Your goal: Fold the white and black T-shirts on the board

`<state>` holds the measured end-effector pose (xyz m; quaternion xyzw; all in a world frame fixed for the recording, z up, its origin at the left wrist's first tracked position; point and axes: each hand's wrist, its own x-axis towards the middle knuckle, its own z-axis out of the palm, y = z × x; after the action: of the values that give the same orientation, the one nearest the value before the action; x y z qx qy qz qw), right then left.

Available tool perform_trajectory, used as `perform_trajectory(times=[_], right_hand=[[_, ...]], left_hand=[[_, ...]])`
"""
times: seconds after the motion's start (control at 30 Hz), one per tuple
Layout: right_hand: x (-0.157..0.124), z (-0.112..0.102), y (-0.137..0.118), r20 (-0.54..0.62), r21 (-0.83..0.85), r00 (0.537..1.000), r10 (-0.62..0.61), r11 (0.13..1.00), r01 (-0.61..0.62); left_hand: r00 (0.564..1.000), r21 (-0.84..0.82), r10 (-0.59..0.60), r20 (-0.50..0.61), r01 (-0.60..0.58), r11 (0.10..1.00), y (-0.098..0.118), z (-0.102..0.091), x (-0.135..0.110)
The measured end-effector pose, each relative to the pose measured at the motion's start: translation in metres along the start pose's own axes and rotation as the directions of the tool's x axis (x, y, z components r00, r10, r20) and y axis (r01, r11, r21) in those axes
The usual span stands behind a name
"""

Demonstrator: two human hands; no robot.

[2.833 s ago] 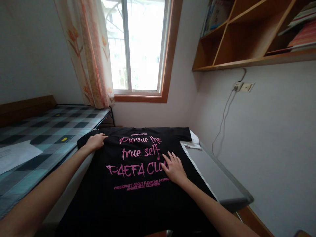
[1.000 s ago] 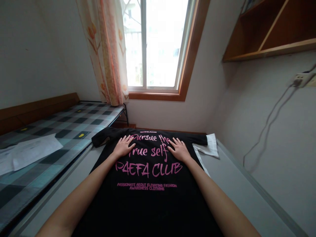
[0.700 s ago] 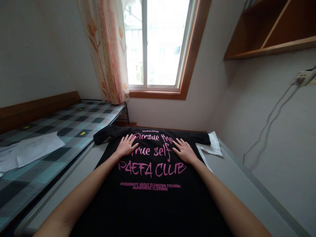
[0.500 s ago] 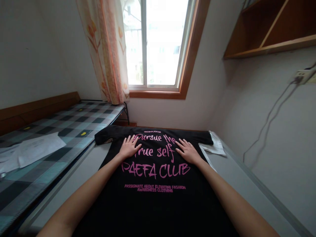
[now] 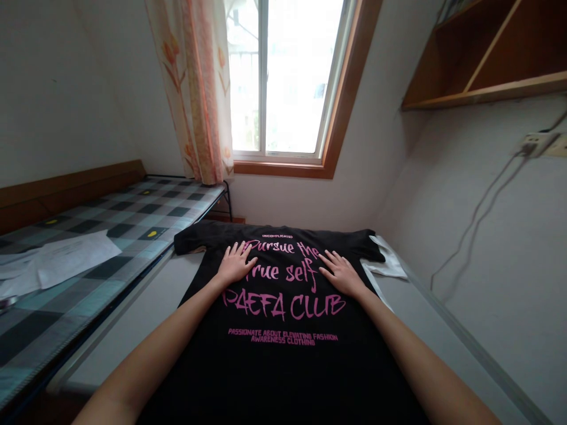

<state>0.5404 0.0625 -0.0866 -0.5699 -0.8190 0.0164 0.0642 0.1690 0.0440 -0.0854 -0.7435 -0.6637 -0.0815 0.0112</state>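
A black T-shirt (image 5: 283, 369) with pink lettering lies spread over a light grey table (image 5: 110, 330), its short sleeves stretched out to both sides at the far end. My left hand (image 5: 235, 263) rests flat on the upper left of the print, fingers spread. On the upper right of the print lies my right hand (image 5: 343, 274), also flat with its fingers apart. Neither hand grips the fabric. White cloth (image 5: 390, 263) sticks out from under the shirt's right sleeve; most of it is hidden.
To the left, a bed with a checked mattress (image 5: 128, 203) carries white papers (image 5: 75, 257). A curtain (image 5: 199, 94) hangs beside the window (image 5: 292, 77) ahead. At right are a wooden wall shelf (image 5: 482, 88) and a socket (image 5: 535, 143) with a cable along the wall.
The camera view has shifted slightly. Both hands stay at the same places on the T-shirt, still flat with fingers spread.
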Motion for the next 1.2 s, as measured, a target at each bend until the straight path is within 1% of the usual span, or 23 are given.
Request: perform_trajectory(times=[0.1, 0.23, 0.3, 0.37, 0.43, 0.5, 0.63, 0.73, 0.83, 0.9, 0.97, 1.07, 1.2], right_hand=[[-0.003, 0.000, 0.000, -0.006, 0.000, 1.000, -0.001, 1.000, 0.001], [-0.005, 0.000, 0.001, -0.029, 0.019, 0.999, -0.017, 1.000, 0.017], [-0.005, 0.002, 0.002, -0.065, 0.033, 0.997, -0.031, 0.999, 0.034], [-0.005, 0.003, 0.003, -0.106, 0.048, 0.993, -0.048, 0.997, 0.053], [-0.003, 0.003, 0.006, -0.134, 0.059, 0.989, -0.067, 0.995, 0.075], [0.001, 0.001, 0.011, -0.138, 0.049, 0.986, -0.089, 0.994, 0.097], [0.012, -0.007, 0.029, -0.113, -0.055, 0.989, -0.094, 0.995, 0.088], [0.020, -0.011, 0.046, -0.084, -0.122, 0.990, -0.111, 0.987, 0.100], [0.025, -0.012, 0.057, -0.052, -0.139, 0.987, -0.154, 0.980, 0.145], [0.027, -0.011, 0.060, -0.043, -0.132, 0.985, -0.166, 0.978, 0.159], [0.029, -0.009, 0.061, -0.033, -0.124, 0.986, -0.162, 0.980, 0.157], [0.033, -0.006, 0.062, -0.007, -0.113, 0.990, -0.142, 0.984, 0.140], [0.043, -0.003, 0.068, 0.000, -0.099, 0.992, -0.128, 0.987, 0.127]], left_hand=[[1.000, 0.005, -0.005, -0.010, 0.005, 1.000, 0.005, -0.002, -0.009], [0.999, 0.018, -0.015, -0.040, 0.015, 1.000, 0.015, -0.005, -0.030], [0.997, 0.019, -0.053, -0.056, 0.054, 0.998, 0.019, -0.007, -0.042], [0.990, 0.026, -0.126, -0.065, 0.128, 0.991, 0.020, -0.008, -0.055], [0.980, 0.044, -0.191, -0.062, 0.194, 0.980, 0.016, -0.010, -0.066], [0.973, 0.064, -0.228, -0.044, 0.231, 0.971, 0.008, -0.012, -0.076], [0.965, 0.092, -0.264, 0.003, 0.262, 0.961, -0.009, -0.017, -0.096], [0.974, 0.112, -0.223, -0.034, 0.225, 0.968, -0.010, -0.019, -0.111], [0.993, 0.085, -0.092, -0.072, 0.098, 0.992, -0.003, -0.021, -0.123], [0.999, 0.042, 0.013, -0.045, -0.011, 0.999, 0.001, -0.022, -0.127], [0.997, 0.007, 0.076, 0.011, -0.076, 0.997, 0.002, -0.024, -0.127], [0.995, -0.017, 0.086, 0.059, -0.085, 0.996, 0.001, -0.024, -0.122], [0.994, -0.026, 0.089, 0.056, -0.088, 0.996, -0.003, -0.023, -0.108]])
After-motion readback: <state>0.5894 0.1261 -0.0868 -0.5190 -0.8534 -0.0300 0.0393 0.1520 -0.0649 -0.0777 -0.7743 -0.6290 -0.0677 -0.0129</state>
